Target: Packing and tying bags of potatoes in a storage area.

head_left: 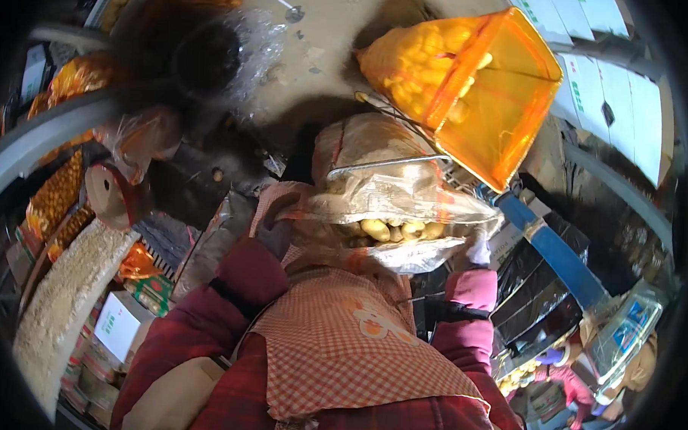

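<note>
Close in front of me, a clear plastic bag [390, 204] is spread wide with its mouth toward me. Several yellow potatoes [393, 230] show in the gap between its edges. My right hand [479, 250], in a pale glove, is closed on the bag's right corner. At the opposite end, my left hand [273, 234], in a dark grey glove, grips the bag's left edge in shadow; its fingers are partly hidden. A bent metal rod [387, 165] lies across the upper part of the bag. Beyond it, an orange mesh bag [410, 62] of potatoes has its mouth held square.
A blue bar [558, 260] slants past black-wrapped boxes at right. White cartons [621, 103] line the far right. To the left stand a grey curved rail [51, 140], a red round container [110, 195] and filled orange mesh sacks [55, 193]. Another person [569, 386] works at lower right.
</note>
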